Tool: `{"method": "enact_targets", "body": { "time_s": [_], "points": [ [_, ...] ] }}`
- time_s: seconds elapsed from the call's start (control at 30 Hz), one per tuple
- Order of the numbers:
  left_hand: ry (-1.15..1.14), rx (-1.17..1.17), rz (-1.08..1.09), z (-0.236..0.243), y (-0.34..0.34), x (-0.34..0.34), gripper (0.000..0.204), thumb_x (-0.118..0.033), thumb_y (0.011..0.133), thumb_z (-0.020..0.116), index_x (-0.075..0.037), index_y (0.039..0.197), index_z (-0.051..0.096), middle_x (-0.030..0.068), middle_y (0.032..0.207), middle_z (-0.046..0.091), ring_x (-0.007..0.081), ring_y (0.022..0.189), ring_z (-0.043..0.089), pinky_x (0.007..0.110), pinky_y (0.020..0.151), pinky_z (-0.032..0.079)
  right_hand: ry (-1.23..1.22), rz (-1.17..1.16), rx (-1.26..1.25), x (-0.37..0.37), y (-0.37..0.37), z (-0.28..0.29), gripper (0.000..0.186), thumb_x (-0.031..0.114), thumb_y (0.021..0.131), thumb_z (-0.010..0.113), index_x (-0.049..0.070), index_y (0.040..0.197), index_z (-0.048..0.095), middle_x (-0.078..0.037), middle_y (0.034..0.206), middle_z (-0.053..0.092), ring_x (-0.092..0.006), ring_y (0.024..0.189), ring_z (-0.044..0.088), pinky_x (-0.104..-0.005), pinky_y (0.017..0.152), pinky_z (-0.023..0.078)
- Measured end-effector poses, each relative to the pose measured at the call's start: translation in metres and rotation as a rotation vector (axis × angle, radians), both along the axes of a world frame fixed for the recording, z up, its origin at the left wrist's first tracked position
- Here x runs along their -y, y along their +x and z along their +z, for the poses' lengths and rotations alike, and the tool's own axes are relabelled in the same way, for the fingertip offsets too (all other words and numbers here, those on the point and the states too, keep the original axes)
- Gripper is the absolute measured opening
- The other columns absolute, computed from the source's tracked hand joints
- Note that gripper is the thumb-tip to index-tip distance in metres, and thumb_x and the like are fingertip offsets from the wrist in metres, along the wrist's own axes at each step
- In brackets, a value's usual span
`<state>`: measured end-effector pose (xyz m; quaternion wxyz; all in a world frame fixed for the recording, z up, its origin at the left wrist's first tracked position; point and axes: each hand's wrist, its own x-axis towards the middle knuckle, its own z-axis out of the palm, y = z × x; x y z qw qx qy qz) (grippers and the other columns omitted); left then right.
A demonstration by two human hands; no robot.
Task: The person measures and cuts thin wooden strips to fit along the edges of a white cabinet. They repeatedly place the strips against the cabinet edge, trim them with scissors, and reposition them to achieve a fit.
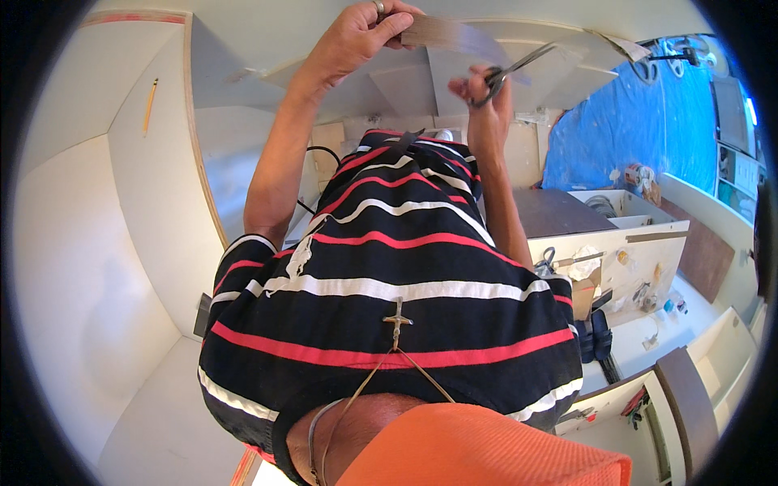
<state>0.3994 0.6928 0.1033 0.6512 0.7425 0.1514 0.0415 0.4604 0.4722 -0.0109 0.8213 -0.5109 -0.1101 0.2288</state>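
Observation:
My left hand point(362, 39) is raised at the top middle, its thumb and fingers closed on one end of a thin brownish wood-grain strip point(444, 35). The strip stretches rightward and blurs along its far part. Lower and to the right, my right hand point(485, 101) is closed round the dark handles of a pair of scissors point(525, 61). The scissor blades point up and to the right, close to the blurred end of the strip. Whether the blades touch the strip, I cannot tell.
White panels stand on the left, with a yellow pencil point(150, 106) against one. A blue plastic sheet point(628, 125) hangs at the far right. Below it are a dark brown panel point(555, 212), a coiled cable point(601, 206) in an open white box, and white cabinet parts point(620, 259) with small items.

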Motion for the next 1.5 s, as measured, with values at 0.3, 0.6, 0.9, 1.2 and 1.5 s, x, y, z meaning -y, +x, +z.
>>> {"method": "enact_targets", "body": {
  "time_s": [0.3, 0.6, 0.9, 1.2, 1.5],
  "points": [
    [0.061, -0.028, 0.058, -0.011, -0.001, 0.011, 0.027, -0.023, 0.103, 0.062, 0.0, 0.113, 0.073, -0.0026, 0.088, 0.067, 0.0069, 0.08, 0.059, 0.023, 0.075, 0.05, -0.186, 0.722, -0.082, 0.042, -0.036, -0.002, 0.052, 0.057, 0.092, 0.071, 0.006, 0.104, 0.062, 0.0, 0.09, 0.059, -0.0113, 0.084, 0.06, -0.0258, 0.084, 0.045],
    [0.097, 0.029, 0.097, 0.009, 0.017, 0.032, 0.024, -0.019, 0.101, 0.066, 0.0, 0.112, 0.074, 0.0002, 0.09, 0.072, 0.007, 0.077, 0.06, 0.023, 0.071, 0.05, -0.125, 0.635, -0.089, 0.027, -0.013, 0.02, 0.034, 0.037, 0.1, 0.058, 0.005, 0.111, 0.062, -0.004, 0.085, 0.062, -0.0128, 0.083, 0.059, -0.0293, 0.075, 0.048],
    [-0.039, 0.091, 0.263, 0.005, 0.008, 0.054, 0.018, -0.015, 0.1, 0.068, -0.001, 0.108, 0.074, 0.0014, 0.09, 0.072, 0.0074, 0.078, 0.064, 0.022, 0.071, 0.054, -0.106, 0.666, -0.093, 0.023, -0.01, 0.045, 0.067, 0.074, 0.085, 0.066, 0.009, 0.099, 0.06, 0.001, 0.087, 0.055, -0.0105, 0.079, 0.054, -0.0242, 0.067, 0.035],
    [-0.058, 0.086, 0.361, -0.009, 0.001, 0.058, 0.016, -0.014, 0.098, 0.07, -0.001, 0.107, 0.074, 0.0011, 0.09, 0.072, 0.0073, 0.078, 0.064, 0.023, 0.073, 0.054, -0.12, 0.728, -0.055, 0.021, -0.009, 0.04, 0.041, 0.045, 0.1, 0.057, 0.005, 0.108, 0.059, -0.003, 0.087, 0.059, -0.0127, 0.084, 0.058, -0.0285, 0.077, 0.047],
    [-0.087, 0.091, 0.372, -0.017, 0.0, 0.059, 0.014, -0.012, 0.097, 0.072, -0.001, 0.106, 0.073, 0.0007, 0.089, 0.071, 0.0071, 0.078, 0.063, 0.023, 0.073, 0.054, -0.123, 0.641, -0.099, 0.021, -0.013, 0.036, 0.059, 0.067, 0.089, 0.068, 0.009, 0.098, 0.058, 0.003, 0.085, 0.05, -0.0095, 0.074, 0.047, -0.0241, 0.066, 0.034]
  ]
}}
